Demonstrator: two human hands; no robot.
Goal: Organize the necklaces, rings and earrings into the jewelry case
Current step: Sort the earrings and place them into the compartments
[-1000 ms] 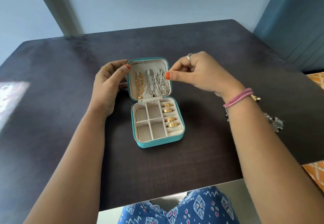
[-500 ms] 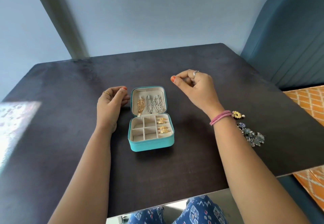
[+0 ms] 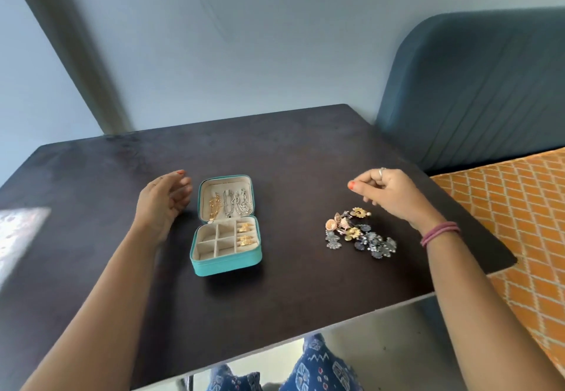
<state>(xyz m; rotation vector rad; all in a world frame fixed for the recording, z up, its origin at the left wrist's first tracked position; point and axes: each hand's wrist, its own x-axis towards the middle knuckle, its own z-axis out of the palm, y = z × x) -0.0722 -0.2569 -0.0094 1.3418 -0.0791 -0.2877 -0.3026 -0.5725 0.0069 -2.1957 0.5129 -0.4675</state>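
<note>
- A dark, flat wooden table (image 3: 275,146) is seen in front of a pale blue wall, with a blue padded seat back (image 3: 474,85) at 2 o'clock and an orange patterned cloth (image 3: 519,222) at 3 o'clock.
- A small teal zip jewelry case with a cream lining (image 3: 226,263) lies open near the middle of the table, with its lid laid back toward 12 o'clock.
- Gold and silver chain necklaces (image 3: 230,202) are hung in the lid, and small gold rings (image 3: 245,234) are tucked in the right-hand slot of the tray; the six square pockets look bare.
- A loose pile of gold and dark silver earrings (image 3: 360,234) is left on the table, well apart from the case, at its 3 o'clock.
- The pile is spread long, from 10 o'clock down to 4 o'clock.
- The right hand (image 3: 388,192) is held above the table with the fingers curled in and the thumb tip pressed to them; nothing can be seen in the pinch.
- The pile lies just below this hand, at its 7 o'clock, so this hand is the nearer one by far.
- The left hand (image 3: 163,204) is kept just beside the case at its 9 o'clock, fingers loose and holding nothing.
- It is judged that the earrings are the only part not yet put away, and a short reach down by the right hand is what is called for.
</note>
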